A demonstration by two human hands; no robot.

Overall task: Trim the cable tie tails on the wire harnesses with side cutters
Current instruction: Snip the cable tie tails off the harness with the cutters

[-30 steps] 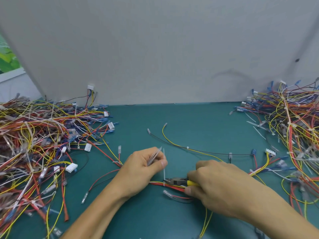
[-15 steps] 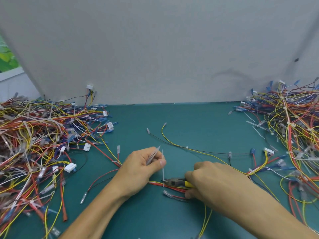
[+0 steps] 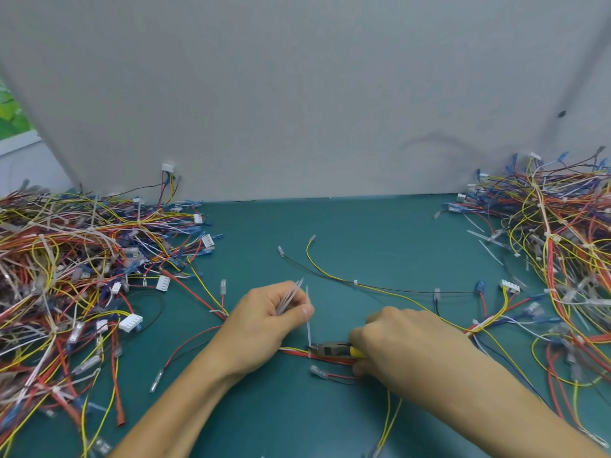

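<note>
A wire harness of yellow, black and red wires lies across the green mat. My left hand holds several cut white tie tails and pinches an upright cable tie tail between thumb and forefinger. My right hand grips the yellow-handled side cutters. Their dark jaws sit at the foot of that tail, right above the red wires. The handles are mostly hidden inside my fist.
A large heap of tangled harnesses fills the left side of the mat. Another heap lies at the right. A grey panel stands along the mat's far edge. A loose clear terminal lies just below the cutters.
Both hands have stayed almost in place. The cutters' jaws have crept a little left, closing in on the base of the upright tail.
</note>
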